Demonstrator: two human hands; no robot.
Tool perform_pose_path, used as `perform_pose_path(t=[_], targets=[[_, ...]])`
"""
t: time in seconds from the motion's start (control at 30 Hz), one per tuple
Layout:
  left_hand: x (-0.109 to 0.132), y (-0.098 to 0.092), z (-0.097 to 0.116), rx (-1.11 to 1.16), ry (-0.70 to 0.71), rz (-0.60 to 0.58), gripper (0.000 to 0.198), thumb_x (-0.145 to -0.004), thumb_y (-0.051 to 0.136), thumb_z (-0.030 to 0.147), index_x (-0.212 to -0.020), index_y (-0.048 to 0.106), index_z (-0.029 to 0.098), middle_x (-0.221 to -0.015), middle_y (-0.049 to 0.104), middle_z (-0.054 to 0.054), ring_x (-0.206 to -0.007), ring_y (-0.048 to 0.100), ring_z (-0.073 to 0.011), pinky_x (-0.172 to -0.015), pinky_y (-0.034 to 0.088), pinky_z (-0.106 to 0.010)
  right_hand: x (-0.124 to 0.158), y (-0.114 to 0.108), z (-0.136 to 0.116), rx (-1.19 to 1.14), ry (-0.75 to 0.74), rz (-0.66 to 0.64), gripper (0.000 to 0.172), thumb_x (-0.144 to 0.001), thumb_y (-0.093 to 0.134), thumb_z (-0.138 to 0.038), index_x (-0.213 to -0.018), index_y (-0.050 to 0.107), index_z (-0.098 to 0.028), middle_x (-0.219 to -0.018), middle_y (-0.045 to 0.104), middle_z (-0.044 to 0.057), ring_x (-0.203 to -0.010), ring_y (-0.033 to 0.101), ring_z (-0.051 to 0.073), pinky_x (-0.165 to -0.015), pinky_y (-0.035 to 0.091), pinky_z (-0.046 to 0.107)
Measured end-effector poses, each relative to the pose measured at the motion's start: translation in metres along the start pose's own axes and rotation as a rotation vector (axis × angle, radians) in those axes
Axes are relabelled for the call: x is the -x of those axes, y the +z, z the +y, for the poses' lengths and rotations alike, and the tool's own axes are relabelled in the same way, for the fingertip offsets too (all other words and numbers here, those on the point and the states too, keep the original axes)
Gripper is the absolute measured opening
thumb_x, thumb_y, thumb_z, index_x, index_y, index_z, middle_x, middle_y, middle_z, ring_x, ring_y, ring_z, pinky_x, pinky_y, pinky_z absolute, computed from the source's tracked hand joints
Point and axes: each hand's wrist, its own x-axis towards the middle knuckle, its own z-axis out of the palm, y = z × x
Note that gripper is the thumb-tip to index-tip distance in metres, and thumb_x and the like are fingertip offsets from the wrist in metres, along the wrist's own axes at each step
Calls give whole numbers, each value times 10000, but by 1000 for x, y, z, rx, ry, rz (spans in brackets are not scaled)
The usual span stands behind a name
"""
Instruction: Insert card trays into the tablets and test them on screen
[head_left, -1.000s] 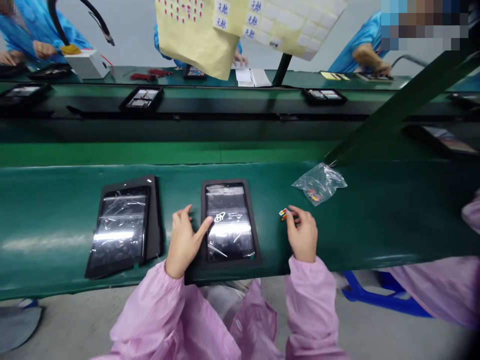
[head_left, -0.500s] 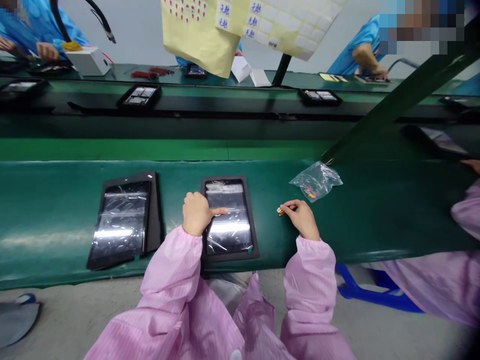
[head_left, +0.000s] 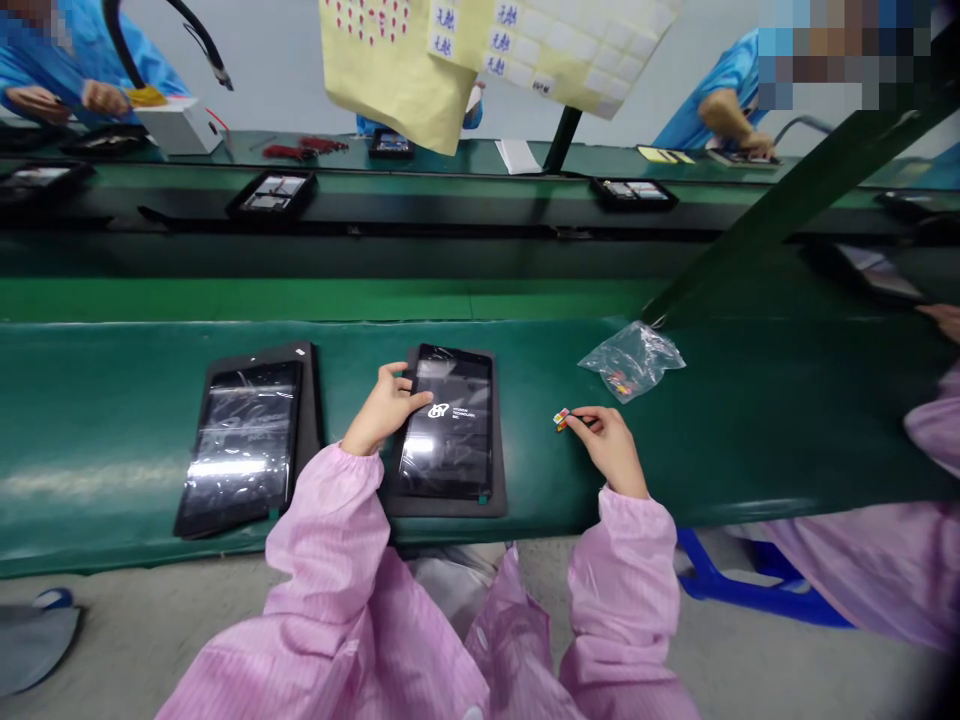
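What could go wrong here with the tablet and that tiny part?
The left hand grips the tablet by one edge, seemingly tilted off its black tray; it might slip and drop. The tiny coloured part pinched in the right hand could fall and get lost on the green bench.

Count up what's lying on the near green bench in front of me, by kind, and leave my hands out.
Tablets: 2, the left tablet and the middle tablet gripped by the left hand
Black pads under them: 2
Clear plastic bag: 1
Small coloured part pinched by the right hand: 1
Total: 6
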Motion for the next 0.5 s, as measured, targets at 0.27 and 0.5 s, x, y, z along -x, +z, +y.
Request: perform_pose_path(t=[0.27, 0.5], targets=[[21, -13, 15, 296, 297, -236, 521, -733, 694, 362, -1216, 558, 220, -1271, 621, -85, -1157, 594, -249, -950, 499, -368, -11, 4, -3, 14, -10, -3, 517, -644, 642, -686, -780, 697, -191, -785, 554, 49, -784, 521, 217, -833, 420, 409], [15, -17, 29, 428, 367, -299, 516, -664, 667, 199, -1171, 578, 233, -1169, 668, -53, -1030, 640, -216, -873, 509, -338, -22, -2, -8, -169, 68, -69, 409, -489, 796, -560, -608, 684, -186, -621, 572, 21, -643, 514, 181, -697, 430, 356]])
